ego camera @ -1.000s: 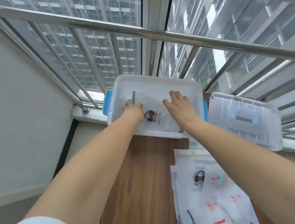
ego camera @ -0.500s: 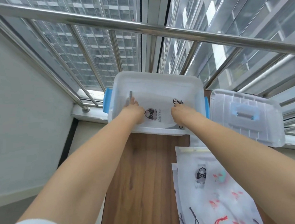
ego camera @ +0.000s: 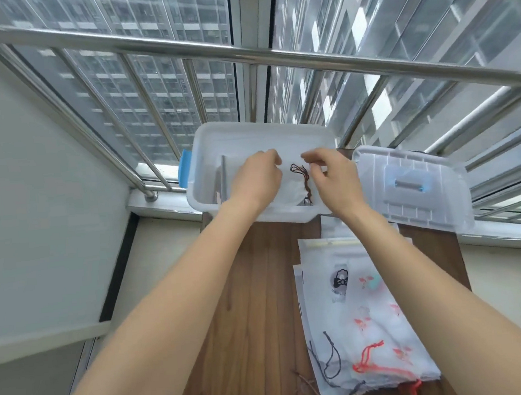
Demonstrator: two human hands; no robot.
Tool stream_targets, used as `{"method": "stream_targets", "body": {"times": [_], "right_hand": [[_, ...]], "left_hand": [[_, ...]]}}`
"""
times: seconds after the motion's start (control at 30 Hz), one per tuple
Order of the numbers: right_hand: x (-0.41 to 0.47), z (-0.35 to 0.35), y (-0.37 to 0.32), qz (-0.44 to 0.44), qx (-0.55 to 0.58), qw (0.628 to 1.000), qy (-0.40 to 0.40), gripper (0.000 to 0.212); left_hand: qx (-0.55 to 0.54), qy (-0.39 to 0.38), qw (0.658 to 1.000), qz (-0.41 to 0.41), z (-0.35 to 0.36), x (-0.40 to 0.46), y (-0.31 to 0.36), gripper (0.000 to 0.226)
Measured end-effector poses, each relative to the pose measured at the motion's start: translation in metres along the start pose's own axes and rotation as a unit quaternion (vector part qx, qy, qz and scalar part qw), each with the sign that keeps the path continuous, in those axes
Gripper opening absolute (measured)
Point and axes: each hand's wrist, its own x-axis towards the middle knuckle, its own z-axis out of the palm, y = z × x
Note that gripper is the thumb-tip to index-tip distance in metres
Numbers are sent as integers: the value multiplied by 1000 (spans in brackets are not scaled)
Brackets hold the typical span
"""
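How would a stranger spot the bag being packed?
Below the window railing, a white bin sits on the wooden table. Inside lies a white bag. Its dark brown cord sets it apart from the red- and grey-corded bags nearby.

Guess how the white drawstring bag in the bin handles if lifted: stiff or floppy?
Likely floppy: the white drawstring bag lies flat and creased. Probably light, its fabric looking thin. Its dark cord lies loose, so it may snag.

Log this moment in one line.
left hand, right hand: over bin | inside: bag, cord | lid: off, beside | grip: unclear
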Motion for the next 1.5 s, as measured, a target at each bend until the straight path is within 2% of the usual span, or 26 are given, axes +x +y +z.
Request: {"method": "stream_targets", "body": {"times": [0.07, 0.17, 0.27, 0.43, 0.5, 0.57, 0.67, 0.73, 0.83, 0.97, 1.03, 1.13, 1.2, 1.27, 1.37, 1.5], "right_hand": [[-21, -14, 7, -15, 15, 999, 47, 28], [-52, -29, 34, -8, -23, 999, 25, 29], [-87, -41, 70, 8, -66, 997, -37, 31], [-151, -46, 129, 23, -91, 990, -103, 37], [-176, -45, 150, 41, -82, 988, -122, 37], [-193, -42, 173, 54, -65, 990, -117, 29], [-206, -34, 199, 71, -35, 994, -70, 13], [-210, -27, 210, 88, -4, 994, -69, 11], [-217, -22, 219, 69, -10, 992, -101, 14], [-247, -38, 214, 24, -1, 985, -174, 39], [-263, -44, 212, -6, -34, 983, -179, 48], [-283, -44, 211, -37, -72, 991, -111, 55], [-289, -41, 206, -72, -104, 990, -54, 51], [-289, -37, 202, -104, -135, 985, -13, 46], [-292, -31, 199, -127, -144, 980, 56, 36], [-295, -25, 196, -119, -113, 971, 175, 18]], "left_hand": [[-38, 51, 998, 30, 7, -20, 17, 29], [-90, 91, 988, 80, 27, -53, 39, 24], [-106, 48, 988, 104, 57, -86, 55, 23], [-98, -13, 993, 63, 128, -132, 60, 29], [-98, -70, 990, 68, 155, -150, 60, 31], [-69, -168, 977, 112, 181, -165, 56, 37], [3, -317, 938, 139, 209, -179, 44, 87], [41, -339, 930, 135, 220, -179, 34, 106], [47, -284, 945, 157, 232, -184, 23, 102], [38, -107, 972, 206, 236, -204, 19, 56], [45, -27, 975, 217, 237, -213, 19, 49], [-29, 44, 969, 243, 237, -227, 20, 48], [-57, 76, 958, 271, 232, -234, 24, 43], [-58, 98, 950, 290, 228, -239, 27, 33], [-74, 131, 950, 274, 221, -243, 29, 19], [-38, 143, 950, 276, 210, -245, 24, 20]]}}
